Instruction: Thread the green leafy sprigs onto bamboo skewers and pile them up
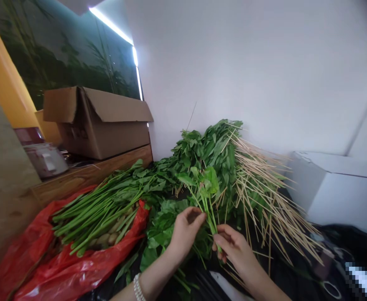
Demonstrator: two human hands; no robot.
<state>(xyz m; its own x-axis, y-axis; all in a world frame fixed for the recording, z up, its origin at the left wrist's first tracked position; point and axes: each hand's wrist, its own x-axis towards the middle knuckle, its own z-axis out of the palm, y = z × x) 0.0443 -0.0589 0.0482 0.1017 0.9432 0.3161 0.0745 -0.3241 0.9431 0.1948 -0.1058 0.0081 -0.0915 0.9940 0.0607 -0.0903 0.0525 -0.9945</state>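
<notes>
A small bunch of leafy green stems (210,188) stands upright in front of me. My right hand (232,244) is closed round its lower stems. My left hand (188,228) touches the stems a little higher on the left side, thumb and forefinger pinched together; a white bead bracelet is on that wrist. Behind the bunch rises a big heap of dark green leaves (215,146) with thin wooden sticks (268,192) fanning out to the right. More broad leaves (161,225) lie beside my left hand.
At the left, a red plastic bag (111,259) holds long green stems (92,213) and some brownish pieces. An open cardboard box (114,133) and a whitish container (47,161) stand on a wooden ledge. A white box (343,192) is at the right, near black plastic.
</notes>
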